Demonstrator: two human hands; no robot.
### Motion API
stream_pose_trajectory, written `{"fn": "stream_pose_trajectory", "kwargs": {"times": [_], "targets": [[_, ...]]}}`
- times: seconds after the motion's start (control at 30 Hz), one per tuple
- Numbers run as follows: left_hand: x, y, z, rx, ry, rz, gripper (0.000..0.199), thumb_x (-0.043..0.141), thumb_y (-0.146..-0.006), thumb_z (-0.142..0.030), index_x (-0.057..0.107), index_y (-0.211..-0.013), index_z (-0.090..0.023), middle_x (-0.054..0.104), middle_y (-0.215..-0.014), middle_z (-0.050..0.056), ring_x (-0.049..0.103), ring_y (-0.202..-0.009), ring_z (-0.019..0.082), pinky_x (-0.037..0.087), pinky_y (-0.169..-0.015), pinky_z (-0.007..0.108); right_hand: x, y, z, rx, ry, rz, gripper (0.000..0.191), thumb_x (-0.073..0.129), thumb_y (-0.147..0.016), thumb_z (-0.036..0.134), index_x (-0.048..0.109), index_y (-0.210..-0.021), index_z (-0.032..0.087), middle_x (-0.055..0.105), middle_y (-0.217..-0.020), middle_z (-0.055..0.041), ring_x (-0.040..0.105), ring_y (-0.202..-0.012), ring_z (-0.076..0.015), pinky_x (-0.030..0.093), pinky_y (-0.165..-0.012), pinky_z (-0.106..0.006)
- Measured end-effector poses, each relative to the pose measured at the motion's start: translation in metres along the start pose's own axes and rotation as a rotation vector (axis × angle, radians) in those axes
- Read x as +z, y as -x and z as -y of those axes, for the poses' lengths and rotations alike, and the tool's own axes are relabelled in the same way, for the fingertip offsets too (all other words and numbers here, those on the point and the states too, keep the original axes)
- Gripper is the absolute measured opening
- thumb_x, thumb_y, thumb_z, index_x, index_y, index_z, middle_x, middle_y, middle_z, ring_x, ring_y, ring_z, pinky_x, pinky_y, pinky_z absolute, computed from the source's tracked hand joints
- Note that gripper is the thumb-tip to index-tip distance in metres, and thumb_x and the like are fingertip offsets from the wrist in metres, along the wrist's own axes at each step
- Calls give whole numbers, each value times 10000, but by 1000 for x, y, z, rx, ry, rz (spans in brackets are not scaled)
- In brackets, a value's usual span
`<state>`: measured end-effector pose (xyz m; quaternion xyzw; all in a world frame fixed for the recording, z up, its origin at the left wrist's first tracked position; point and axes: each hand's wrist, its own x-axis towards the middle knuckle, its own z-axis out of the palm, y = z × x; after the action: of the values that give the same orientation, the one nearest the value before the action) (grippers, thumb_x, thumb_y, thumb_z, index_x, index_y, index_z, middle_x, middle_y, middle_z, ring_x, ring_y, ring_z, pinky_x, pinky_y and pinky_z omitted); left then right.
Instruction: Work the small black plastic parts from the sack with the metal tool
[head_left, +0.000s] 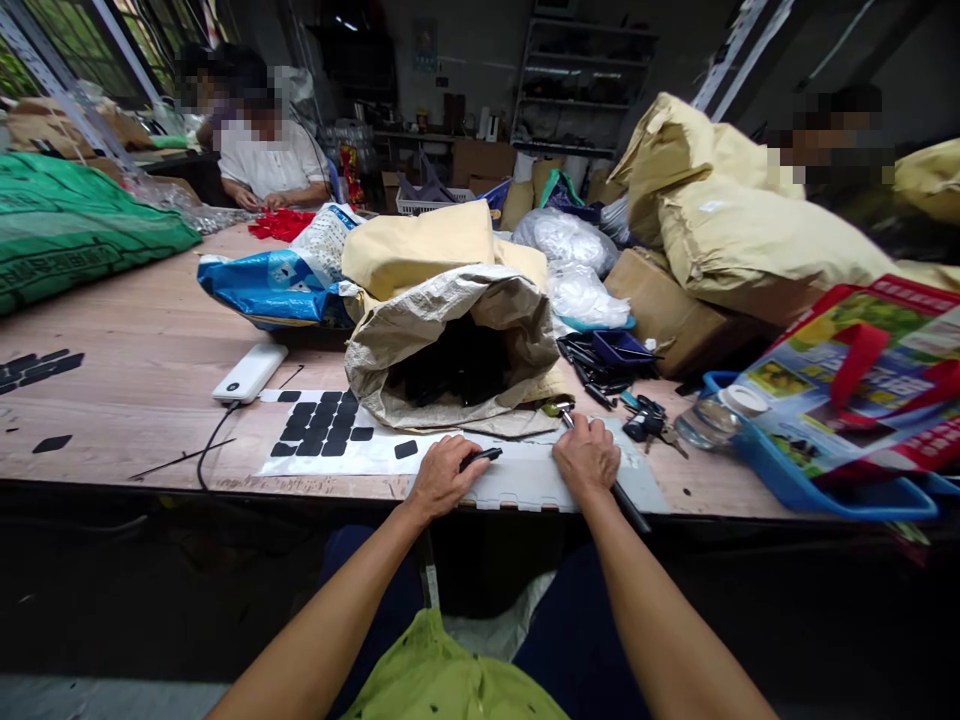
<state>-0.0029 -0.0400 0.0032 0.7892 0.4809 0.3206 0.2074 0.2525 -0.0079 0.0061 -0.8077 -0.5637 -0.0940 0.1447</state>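
My left hand [448, 472] is closed around a small black plastic piece [481, 457], whose tip sticks out towards the right. In my right hand [587, 458] is a hammer [632, 508]; its black handle slants down past the table edge and its metal head points at the sack. Both hands rest over a pale board [525, 475] at the table's front edge. Just beyond them lies an open paper-lined sack [367, 370], its mouth facing me, with dark pieces [457, 370] inside that I cannot make out singly.
Left of my hands, black rounded patches [321, 425] lie on a white sheet near a white power bank [250, 372]. Rightward are keys [664, 430], a clear jar [709, 420] and a blue tray [825, 490] under a printed bag [885, 380]. A person [274, 165] works across the table.
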Motion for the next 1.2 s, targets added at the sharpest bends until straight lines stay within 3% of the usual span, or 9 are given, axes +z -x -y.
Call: {"fn": "stream_pose_trajectory", "kwargs": {"times": [0.1, 0.23, 0.43, 0.57, 0.73, 0.83, 0.93, 1.0, 1.2], "targets": [[3, 29, -11, 129, -20, 9, 283, 511, -1002, -395, 682, -1135, -213, 696, -973, 92, 605, -911, 238, 447, -846, 384, 2, 0, -2, -12, 8, -1, 362, 459, -960, 238, 634, -1274, 196, 593, -1084, -130, 551, -995, -259, 362, -768, -356], [34, 88, -20, 242, -27, 280, 340, 496, -998, -437, 674, -1203, -233, 719, -929, 100, 644, -861, 245, 463, -822, 394, 5, -1, -4, -18, 10, -11, 373, 458, -954, 240, 630, -1282, 192, 581, -1089, -138, 539, -1004, -267, 373, -786, -365], [97, 126, 5, -458, -80, 598, 380, 400, -1012, -450, 692, -1133, -240, 759, -1053, 98, 711, -1039, 274, 511, -876, 369, 5, -1, -3, -21, 13, -12, 366, 461, -948, 243, 631, -1267, 191, 583, -1091, -134, 542, -1009, -270, 377, -796, -367], [106, 118, 12, -585, -104, 744, 429, 428, -977, -478, 723, -1101, -192, 763, -1056, 154, 720, -1040, 331, 532, -848, 412, 3, -1, -2, -15, 22, 4, 365, 464, -948, 248, 632, -1265, 183, 586, -1088, -141, 545, -1020, -272, 378, -791, -364], [64, 87, -28, -139, 35, 649, 260, 637, -863, -407, 742, -1061, -275, 771, -1000, 54, 719, -960, 263, 524, -799, 334, 3, -1, -3, -17, 18, -1, 373, 456, -951, 252, 629, -1275, 188, 585, -1091, -141, 544, -1016, -274, 381, -794, -372], [27, 40, -50, 73, 115, 377, 213, 562, -946, -354, 753, -909, -267, 760, -871, 18, 700, -819, 191, 501, -765, 293, 4, -1, -3, -18, 20, -3, 370, 446, -958, 253, 626, -1273, 183, 583, -1085, -140, 544, -1017, -272, 378, -797, -368], [1, -23, -45, -68, 33, -43, 202, 548, -956, -282, 743, -992, -241, 746, -915, 32, 667, -785, 170, 496, -761, 286, 3, -1, -3, -19, 19, 4, 369, 447, -957, 250, 622, -1276, 184, 581, -1089, -139, 541, -1024, -273, 378, -803, -367], [-7, -62, -29, -171, -82, -173, 211, 557, -956, -267, 730, -1074, -239, 716, -971, 47, 664, -858, 183, 496, -775, 284, 3, -1, -3, -16, 15, 11, 368, 451, -955, 249, 621, -1274, 184, 579, -1097, -140, 538, -1029, -274, 381, -807, -367], [-8, -113, 4, -301, -322, 64, 173, 663, -909, -316, 708, -1057, -239, 632, -1144, 83, 655, -964, 240, 499, -784, 316, 3, -1, -3, -4, 4, 3, 359, 456, -950, 248, 619, -1267, 200, 581, -1101, -125, 541, -1023, -273, 384, -798, -372]]}}
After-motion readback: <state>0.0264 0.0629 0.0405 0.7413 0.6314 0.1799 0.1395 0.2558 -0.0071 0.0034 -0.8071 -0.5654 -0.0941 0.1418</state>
